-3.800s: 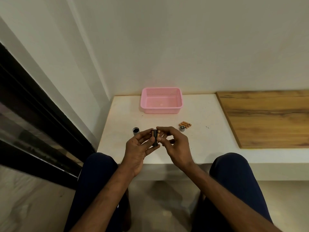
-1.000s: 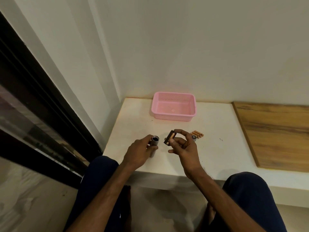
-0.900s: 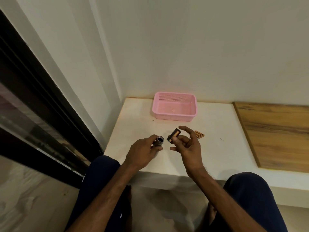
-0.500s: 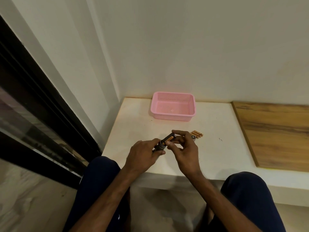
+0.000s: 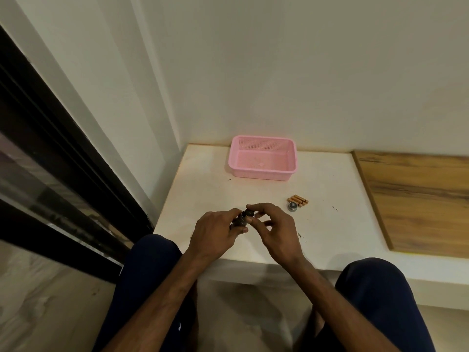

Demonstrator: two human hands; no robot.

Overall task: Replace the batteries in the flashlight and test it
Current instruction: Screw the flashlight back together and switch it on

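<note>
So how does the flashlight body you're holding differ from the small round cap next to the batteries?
The flashlight body is a longer dark tube, tilted and gripped in the left hand, with the right hand fingertips at its open end. The cap is short and squat, lying free on the white table beside the loose batteries, untouched. Both are dark and round.

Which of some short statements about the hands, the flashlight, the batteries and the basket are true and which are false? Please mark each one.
1. The left hand grips the flashlight body. True.
2. The pink basket holds the loose batteries. False: the loose batteries lie on the white table, outside it.
3. The small round cap sits beside the batteries. True.
4. The right hand rests flat on the table. False: its fingertips are at the flashlight's open end.
</note>
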